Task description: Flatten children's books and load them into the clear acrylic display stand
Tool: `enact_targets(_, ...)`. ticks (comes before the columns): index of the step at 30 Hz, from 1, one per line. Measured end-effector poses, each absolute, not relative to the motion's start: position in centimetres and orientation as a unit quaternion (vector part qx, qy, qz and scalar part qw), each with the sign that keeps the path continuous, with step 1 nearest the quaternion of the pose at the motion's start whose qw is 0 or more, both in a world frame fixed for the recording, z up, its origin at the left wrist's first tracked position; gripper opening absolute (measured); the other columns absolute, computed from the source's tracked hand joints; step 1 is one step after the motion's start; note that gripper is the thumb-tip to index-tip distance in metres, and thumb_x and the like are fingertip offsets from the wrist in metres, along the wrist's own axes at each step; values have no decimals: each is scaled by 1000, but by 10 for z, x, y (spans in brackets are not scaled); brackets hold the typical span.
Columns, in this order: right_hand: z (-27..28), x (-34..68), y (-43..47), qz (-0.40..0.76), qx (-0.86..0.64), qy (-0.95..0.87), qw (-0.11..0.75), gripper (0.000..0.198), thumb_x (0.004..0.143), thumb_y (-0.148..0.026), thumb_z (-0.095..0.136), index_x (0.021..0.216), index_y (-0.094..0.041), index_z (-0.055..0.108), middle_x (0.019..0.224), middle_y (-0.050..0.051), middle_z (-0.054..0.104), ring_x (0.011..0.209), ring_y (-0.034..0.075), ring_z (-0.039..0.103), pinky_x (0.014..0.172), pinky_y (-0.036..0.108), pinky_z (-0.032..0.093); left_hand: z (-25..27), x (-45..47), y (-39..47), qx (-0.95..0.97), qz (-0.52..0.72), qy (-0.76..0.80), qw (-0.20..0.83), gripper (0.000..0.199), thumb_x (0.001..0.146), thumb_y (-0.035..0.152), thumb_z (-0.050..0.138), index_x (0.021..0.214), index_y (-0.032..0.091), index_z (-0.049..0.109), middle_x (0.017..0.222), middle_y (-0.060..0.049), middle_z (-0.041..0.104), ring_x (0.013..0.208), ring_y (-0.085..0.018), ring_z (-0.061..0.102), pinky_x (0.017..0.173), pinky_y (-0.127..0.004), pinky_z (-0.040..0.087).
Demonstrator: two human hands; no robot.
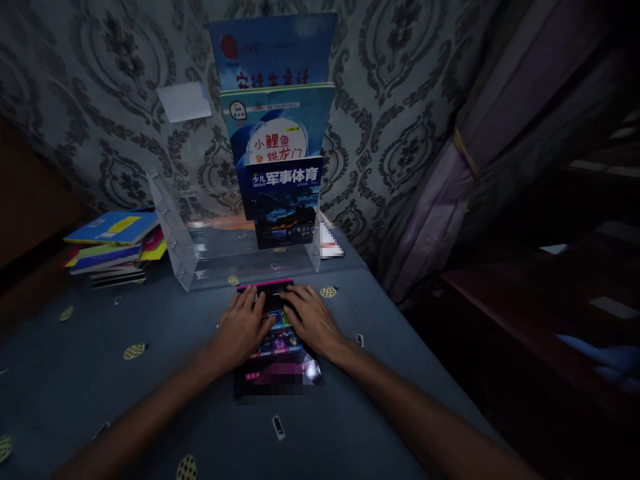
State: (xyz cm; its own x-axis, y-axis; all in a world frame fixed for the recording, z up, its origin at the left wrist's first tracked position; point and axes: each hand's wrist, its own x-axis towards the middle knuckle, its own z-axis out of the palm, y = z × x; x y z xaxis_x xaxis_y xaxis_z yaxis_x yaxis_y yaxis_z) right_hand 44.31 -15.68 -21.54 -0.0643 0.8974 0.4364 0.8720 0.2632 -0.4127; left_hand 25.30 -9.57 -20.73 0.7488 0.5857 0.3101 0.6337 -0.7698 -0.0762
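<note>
A dark book (277,343) with pink and multicoloured panels lies flat on the table in front of me. My left hand (243,327) rests on its upper left side, fingers stretched out. Over the upper right side lies my right hand (313,320), its fingers also extended and apart. Both palms face down and cover parts of the cover. Just beyond the book stands a clear tiered rack (173,227). On the rack's right half, a dark blue book (287,207), a light blue book (233,143) and a taller blue book (275,50) stand upright in steps.
A stack of books (113,230) sits left of the rack. The table (165,400) wears a blue-grey cloth with pineapple prints; its right edge slants away beside a tied curtain (430,207). Patterned wallpaper (390,87) backs the rack, with a white card (184,102) on it.
</note>
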Motion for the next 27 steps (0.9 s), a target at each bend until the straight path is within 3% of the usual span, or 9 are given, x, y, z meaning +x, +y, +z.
enact_targets(6, -218, 445, -156, 28, -605, -734, 307, 33, 95, -19, 48, 125, -20, 63, 132, 14, 60, 124, 28, 52, 104, 50, 46, -212, 249, -91, -927, -151, -339, 53, 48, 101, 43, 39, 134, 11, 51, 143, -21, 52, 134, -32, 48, 108, -50, 41)
enact_targets(12, -216, 444, -157, 42, -626, -723, 290, 33, 96, -23, 48, 126, -19, 62, 137, 16, 55, 125, 29, 51, 104, 51, 45, -202, 244, -88, -903, -140, -404, 47, 36, 101, 35, 39, 125, 12, 54, 128, -17, 58, 119, -29, 57, 98, -45, 50)
enact_targets(21, -214, 442, -155, 52, -650, -703, 283, 32, 95, -23, 49, 124, -18, 64, 138, 17, 54, 124, 31, 51, 104, 52, 41, -204, 249, -83, -918, -141, -359, 96, 34, 100, 26, 39, 126, 12, 56, 122, -15, 61, 118, -29, 55, 104, -46, 45)
enact_targets(27, -217, 446, -152, 62, -633, -708, 306, 33, 94, -21, 50, 123, -15, 65, 137, 18, 56, 125, 30, 52, 106, 52, 41, -206, 262, -74, -943, -156, -284, 73, 37, 96, 15, 38, 129, 10, 55, 124, -16, 60, 114, -27, 55, 102, -45, 45)
